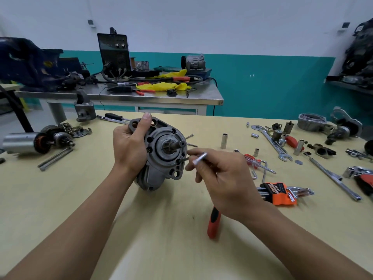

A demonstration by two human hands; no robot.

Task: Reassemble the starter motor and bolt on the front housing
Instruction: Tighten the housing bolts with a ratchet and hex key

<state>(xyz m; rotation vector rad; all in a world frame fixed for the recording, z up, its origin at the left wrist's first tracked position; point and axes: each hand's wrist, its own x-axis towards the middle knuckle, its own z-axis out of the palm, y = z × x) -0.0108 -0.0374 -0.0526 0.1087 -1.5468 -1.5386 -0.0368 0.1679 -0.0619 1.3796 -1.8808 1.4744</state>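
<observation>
Steadying the starter motor (161,158) falls to your left hand (129,146). Its fingers wrap the far-left ear of the front housing (154,136), with the thumb on top. The motor's rear end seems to rest on the yellow table (80,199) near the middle.

Your right hand (224,178) pinches a small silver key (199,158) between thumb and fingertips, its dark tip at a bolt (179,161) low on the housing's right side.

Judge the motor as heavy, rigid cast metal, likely to tip when stood on end. Hold it by the ear or the body, never by the bare shaft (177,146). The key looks thin and slick, so pinch it close to the bend. Two loose bolts (190,136) lie just beyond the housing, to the right.
</observation>
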